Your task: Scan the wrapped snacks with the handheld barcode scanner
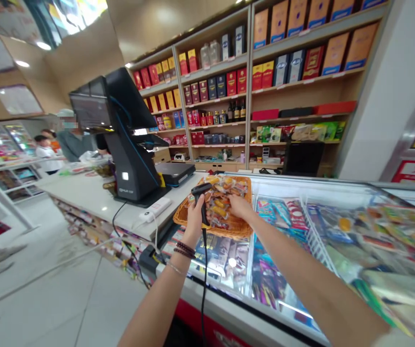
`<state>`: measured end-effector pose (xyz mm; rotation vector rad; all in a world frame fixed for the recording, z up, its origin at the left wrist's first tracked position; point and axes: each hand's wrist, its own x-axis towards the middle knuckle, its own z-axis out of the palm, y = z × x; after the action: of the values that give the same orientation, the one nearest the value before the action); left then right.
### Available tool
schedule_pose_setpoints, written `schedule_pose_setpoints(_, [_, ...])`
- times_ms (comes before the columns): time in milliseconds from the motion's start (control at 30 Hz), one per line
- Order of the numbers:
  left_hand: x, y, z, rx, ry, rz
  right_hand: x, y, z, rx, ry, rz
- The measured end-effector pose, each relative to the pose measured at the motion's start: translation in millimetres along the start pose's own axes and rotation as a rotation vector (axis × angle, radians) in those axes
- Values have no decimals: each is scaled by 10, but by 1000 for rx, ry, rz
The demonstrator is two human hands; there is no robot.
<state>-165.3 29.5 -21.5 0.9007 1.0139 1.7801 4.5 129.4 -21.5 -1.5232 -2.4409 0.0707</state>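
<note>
Black barcode scanner (200, 200) gripped in left hand (195, 218), right hand (239, 206) half-open on snack packets (217, 207) in wicker basket (233, 232)

Your head camera looks from above your shoulders, forward and down, close over the glass-topped freezer (301, 231). Your forearms (301, 274) enter from the bottom edge, reaching the wicker basket (238, 230) near mid-frame. The checkout counter (84, 193) runs off leftward; wall shelves (251, 96) fill the far top.
</note>
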Motion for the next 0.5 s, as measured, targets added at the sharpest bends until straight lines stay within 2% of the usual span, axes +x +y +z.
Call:
schedule_pose_setpoints(133, [6, -57, -18, -33, 26, -48, -55, -1, 58, -65, -39, -31])
schedule_pose_setpoints(267, [-6, -69, 7, -23, -11, -82, -60, 38, 75, 71, -64, -101])
schedule_pose_setpoints(367, [-42, -60, 48, -9, -30, -59, -13, 103, 107, 346, -3, -105])
schedule_pose_setpoints(500, [-126, -53, 175, 8, -70, -61, -31, 275, 131, 881, 189, -102])
